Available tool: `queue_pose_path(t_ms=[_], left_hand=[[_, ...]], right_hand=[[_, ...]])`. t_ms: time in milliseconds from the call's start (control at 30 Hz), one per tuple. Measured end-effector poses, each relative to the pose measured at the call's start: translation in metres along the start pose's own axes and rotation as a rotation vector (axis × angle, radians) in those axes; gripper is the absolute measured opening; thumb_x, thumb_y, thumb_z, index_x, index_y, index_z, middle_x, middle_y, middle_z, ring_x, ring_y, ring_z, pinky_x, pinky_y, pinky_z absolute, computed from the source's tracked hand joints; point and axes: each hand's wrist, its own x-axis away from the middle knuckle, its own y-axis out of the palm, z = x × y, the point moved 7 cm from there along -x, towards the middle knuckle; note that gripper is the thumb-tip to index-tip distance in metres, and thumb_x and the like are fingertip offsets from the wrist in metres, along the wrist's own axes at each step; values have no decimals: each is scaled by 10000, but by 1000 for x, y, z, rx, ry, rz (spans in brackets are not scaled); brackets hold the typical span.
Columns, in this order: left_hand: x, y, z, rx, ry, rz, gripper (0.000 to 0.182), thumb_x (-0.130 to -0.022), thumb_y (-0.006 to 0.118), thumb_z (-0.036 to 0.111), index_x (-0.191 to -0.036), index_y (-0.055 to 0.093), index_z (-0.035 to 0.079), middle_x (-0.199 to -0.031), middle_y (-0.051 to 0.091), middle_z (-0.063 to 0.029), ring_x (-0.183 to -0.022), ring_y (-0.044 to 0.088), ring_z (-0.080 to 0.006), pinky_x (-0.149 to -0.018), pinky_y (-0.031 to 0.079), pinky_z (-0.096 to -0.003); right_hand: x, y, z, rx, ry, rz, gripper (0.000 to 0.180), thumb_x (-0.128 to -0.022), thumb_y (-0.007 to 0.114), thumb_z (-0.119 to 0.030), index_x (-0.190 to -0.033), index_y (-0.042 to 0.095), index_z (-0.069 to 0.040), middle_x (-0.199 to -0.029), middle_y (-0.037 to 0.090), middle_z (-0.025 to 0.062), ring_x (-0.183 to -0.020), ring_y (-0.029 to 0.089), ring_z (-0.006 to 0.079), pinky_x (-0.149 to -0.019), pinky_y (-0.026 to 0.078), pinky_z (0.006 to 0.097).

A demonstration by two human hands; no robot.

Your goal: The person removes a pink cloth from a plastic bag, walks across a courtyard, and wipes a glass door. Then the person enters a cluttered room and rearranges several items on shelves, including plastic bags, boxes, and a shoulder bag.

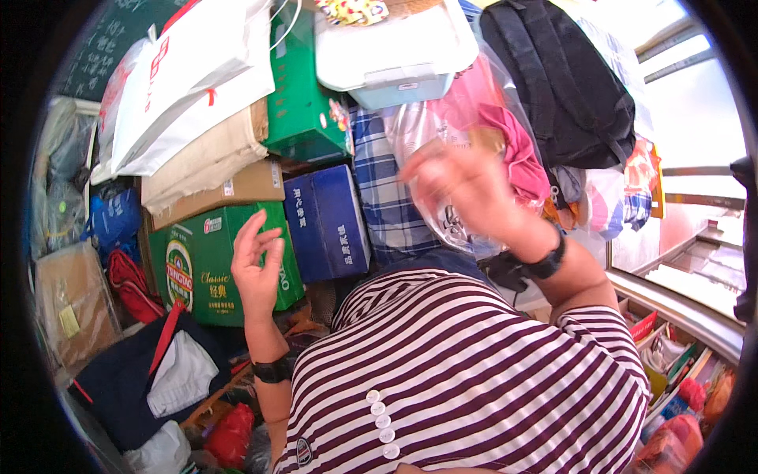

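Observation:
My left hand (pixel 257 260) is raised in front of a green Tsingtao carton (pixel 207 266), fingers loosely curled and apart, with nothing in it. Motion blurs my right hand (pixel 465 192), which is over a clear plastic bag (pixel 456 228) with pink cloth (pixel 521 157) inside. Whether those fingers grip the bag's film cannot be made out. Between the hands are a dark blue box (pixel 327 224) and blue checked fabric (pixel 382 183). Above the bag sits a storage box with a white lid (pixel 397 47).
A black backpack (pixel 556 83) lies at upper right beside the window (pixel 693 106). White paper bags (pixel 183 89), a cardboard box (pixel 251 183) and another green carton (pixel 305 101) are piled at upper left. A dark cloth bag (pixel 118 379) lies at lower left, near a red plastic bag (pixel 231 435).

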Motion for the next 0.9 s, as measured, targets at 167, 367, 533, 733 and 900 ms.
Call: queue_pose_path(t_ms=[167,367,533,733,900], left_hand=[[-19,89,66,298,35,-538,1011,-704,788,95,-1489,153,46,-1492,311,-107,-906,595,-114,-788,461,-243],[12,136,46,329,-46,-1070,538,-838,707,284,-1279,530,31,-1032,645,-109,-826,643,-169,-766,531,-283],[8,97,13,278,-308,-761,222,-955,540,210,-948,676,34,-688,587,7,-554,490,-54,-589,457,-220],[14,-14,15,647,-254,-148,238,-989,475,184,-849,581,23,-571,379,62,-500,352,-39,-649,466,-243],[57,-110,46,362,-117,418,243,-997,452,199,-876,572,26,-570,381,57,-503,366,-41,-668,478,-258]], right_hand=[[4,87,14,-172,-90,-579,300,-996,464,-245,-821,566,-23,-601,552,1,-543,550,106,-516,449,253],[2,84,20,-180,-25,-628,338,-1000,454,-269,-789,541,-20,-629,567,14,-555,560,98,-516,456,255],[-14,67,15,190,9,-476,247,-1004,442,-201,-909,569,-12,-656,539,20,-572,511,103,-533,426,272],[-39,86,43,-34,93,-397,280,-986,484,-236,-976,569,31,-681,583,43,-562,530,91,-529,441,216],[-54,132,45,-63,2,-617,272,-972,516,-214,-998,593,46,-738,612,57,-576,548,99,-545,459,235]])
